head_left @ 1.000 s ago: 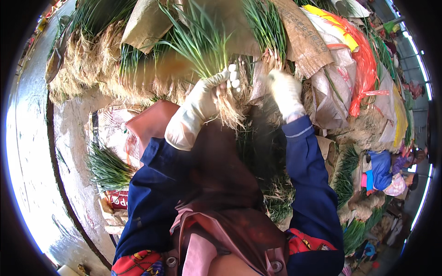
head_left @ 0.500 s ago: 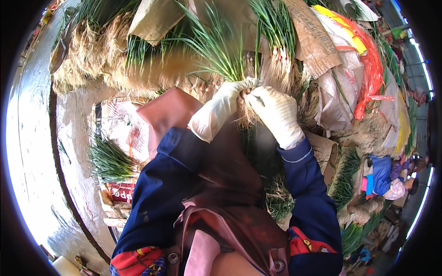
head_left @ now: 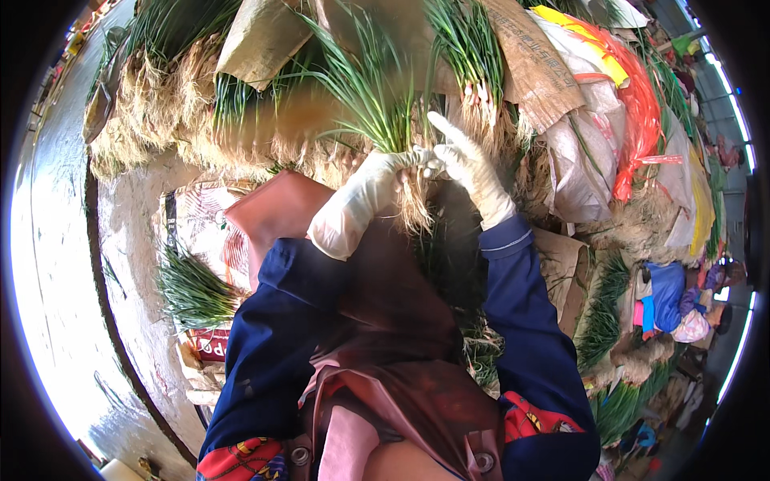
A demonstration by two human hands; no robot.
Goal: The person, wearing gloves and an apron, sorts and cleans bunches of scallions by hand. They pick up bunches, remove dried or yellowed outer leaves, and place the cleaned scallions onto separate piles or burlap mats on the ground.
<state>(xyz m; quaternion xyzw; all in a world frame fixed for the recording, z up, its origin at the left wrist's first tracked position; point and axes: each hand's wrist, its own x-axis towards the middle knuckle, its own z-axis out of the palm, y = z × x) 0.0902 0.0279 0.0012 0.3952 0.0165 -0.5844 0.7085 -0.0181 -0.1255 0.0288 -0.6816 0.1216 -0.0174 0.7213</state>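
Observation:
In white gloves, both my hands are at a bunch of spring onions (head_left: 380,112) above my brown apron (head_left: 385,297). My left hand (head_left: 361,192) is closed round the bunch low on its stalks. Green leaves fan upward from the grip, and pale stringy roots (head_left: 415,204) hang below it. My right hand (head_left: 473,172) is just right of the stalks, its index finger stretched up and apart from the thumb. Its lower fingertips meet the left fingertips by the stalks; nothing shows held in it.
More spring onions (head_left: 473,60) lie in a row beyond my hands, partly under brown paper sacking (head_left: 533,64). White sacks (head_left: 589,160) and a red plastic bag (head_left: 642,120) are at the right. Another bunch (head_left: 192,289) lies at the left. A person (head_left: 666,297) is at the far right.
My right hand has opened from a pinch at the stalks, its index finger now raised. Both hands and the bunch sit slightly lower and further left in view.

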